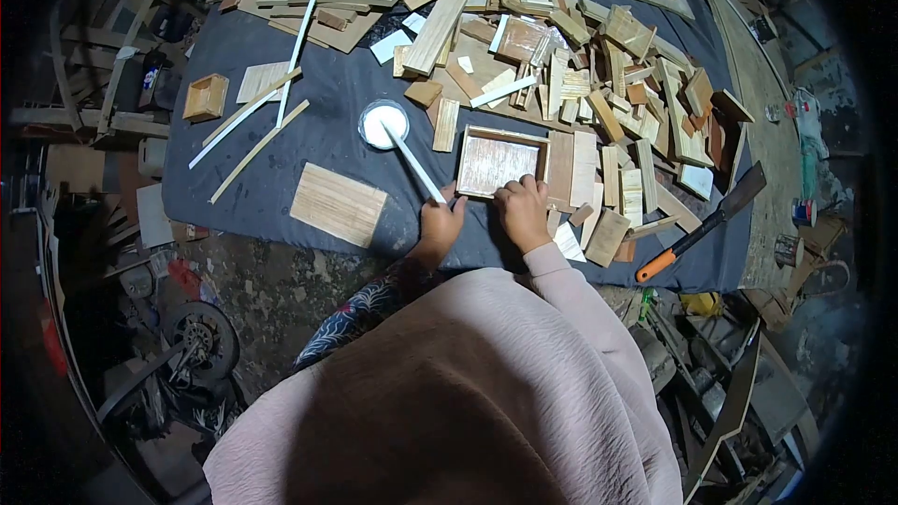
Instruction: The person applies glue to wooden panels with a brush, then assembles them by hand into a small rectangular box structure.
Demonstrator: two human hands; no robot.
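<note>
My left hand (440, 223) grips a long white stick (412, 161) whose far end rests in a small round container of white glue (383, 123). My right hand (524, 209) presses its fingers on the near edge of a shallow wooden tray frame (498, 161) lying flat on the dark cloth (327, 103). The two hands sit side by side at the tray's near rim.
A heap of wooden slats and offcuts (599, 84) fills the right and far side. A flat wooden panel (338, 205) lies to the left, thin strips (257, 108) and a small wooden box (206, 97) farther left. A big knife with an orange handle (706, 224) lies at right.
</note>
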